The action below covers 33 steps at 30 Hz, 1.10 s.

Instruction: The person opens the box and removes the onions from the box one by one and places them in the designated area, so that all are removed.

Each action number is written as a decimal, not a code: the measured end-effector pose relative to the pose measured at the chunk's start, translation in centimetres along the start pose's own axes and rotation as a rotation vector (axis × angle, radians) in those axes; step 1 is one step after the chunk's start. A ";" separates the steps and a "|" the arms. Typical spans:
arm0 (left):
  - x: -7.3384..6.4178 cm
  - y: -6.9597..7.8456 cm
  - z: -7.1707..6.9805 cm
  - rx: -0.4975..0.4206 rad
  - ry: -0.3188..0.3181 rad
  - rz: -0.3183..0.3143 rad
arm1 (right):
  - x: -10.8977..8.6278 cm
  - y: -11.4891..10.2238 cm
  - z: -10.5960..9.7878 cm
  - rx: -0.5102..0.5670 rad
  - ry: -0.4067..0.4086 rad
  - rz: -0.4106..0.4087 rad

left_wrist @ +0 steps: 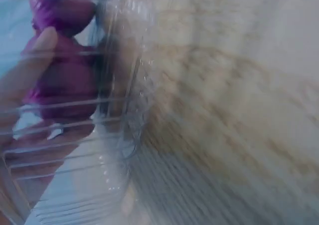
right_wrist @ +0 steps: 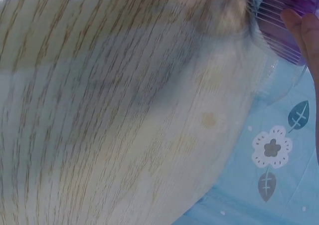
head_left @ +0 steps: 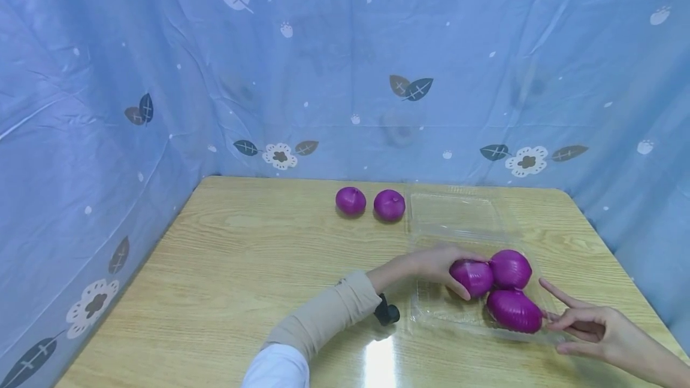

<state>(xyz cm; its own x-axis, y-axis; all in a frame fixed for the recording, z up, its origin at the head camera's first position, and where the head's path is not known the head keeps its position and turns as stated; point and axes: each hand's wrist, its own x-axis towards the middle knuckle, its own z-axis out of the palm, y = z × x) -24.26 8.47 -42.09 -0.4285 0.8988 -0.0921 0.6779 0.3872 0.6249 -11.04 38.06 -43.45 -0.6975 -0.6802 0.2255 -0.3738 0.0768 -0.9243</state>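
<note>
Purple onions (head_left: 475, 278) look firm, slippery, best cupped round their middles. Left grip (head_left: 439, 265) holds one inside the clear box (head_left: 439, 310); right grip (head_left: 598, 328) spreads alongside.

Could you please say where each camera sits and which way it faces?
Head: on the head, facing forward and down at the table, purple onions and clear container; left hand, right hand and left sleeve show.
Left wrist: on that wrist, facing table and, through the container, onions; left hand partly shows.
Right wrist: on that wrist, facing table and curtain; right hand partly shows.
Head and right wrist share the curtain.
</note>
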 end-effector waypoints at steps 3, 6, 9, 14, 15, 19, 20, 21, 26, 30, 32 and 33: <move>-0.3 0.0 0.1 -0.018 0.032 0.012 | 0.1 0.0 0.1 -0.014 0.004 0.002; -0.8 0.0 -0.3 -0.084 0.088 0.062 | 0.1 0.0 0.2 -0.065 0.016 0.004; -1.5 0.0 -0.7 -0.189 0.153 0.100 | 0.2 -0.1 0.2 -0.076 0.017 0.014; -3.0 0.3 -1.4 -0.559 0.285 0.046 | 0.4 -0.1 0.1 -0.102 0.007 0.018; -3.3 0.3 -1.6 -0.632 0.318 0.033 | 0.4 -0.2 0.1 -0.118 0.008 0.018; -4.5 0.5 -2.2 -0.793 0.403 0.033 | 0.4 -0.3 0.1 -0.154 0.013 0.028; -4.8 0.5 -2.3 -0.799 0.410 0.041 | 0.4 -0.3 0.1 -0.155 0.013 0.033; -5.1 0.5 -2.4 -0.786 0.414 0.059 | 0.4 -0.4 0.1 -0.153 0.013 0.041; -6.3 0.4 -2.9 -0.721 0.385 0.142 | 0.3 -0.5 0.2 -0.135 0.008 0.030; -7.0 0.4 -3.1 -0.761 0.399 0.127 | 0.4 -0.6 0.1 -0.102 0.004 0.022; -7.3 0.4 -3.2 -0.773 0.413 0.120 | 0.4 -0.7 0.1 -0.103 0.004 0.023; -7.4 0.4 -3.3 -0.770 0.417 0.124 | 0.4 -0.7 0.1 -0.106 0.004 0.023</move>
<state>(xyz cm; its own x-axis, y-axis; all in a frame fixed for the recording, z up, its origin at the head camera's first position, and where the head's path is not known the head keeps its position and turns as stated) -22.77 1.31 -38.63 -0.6635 0.7190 0.2069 0.2077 -0.0887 0.9742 -10.95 37.68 -42.71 -0.7090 -0.6743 0.2063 -0.4200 0.1689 -0.8917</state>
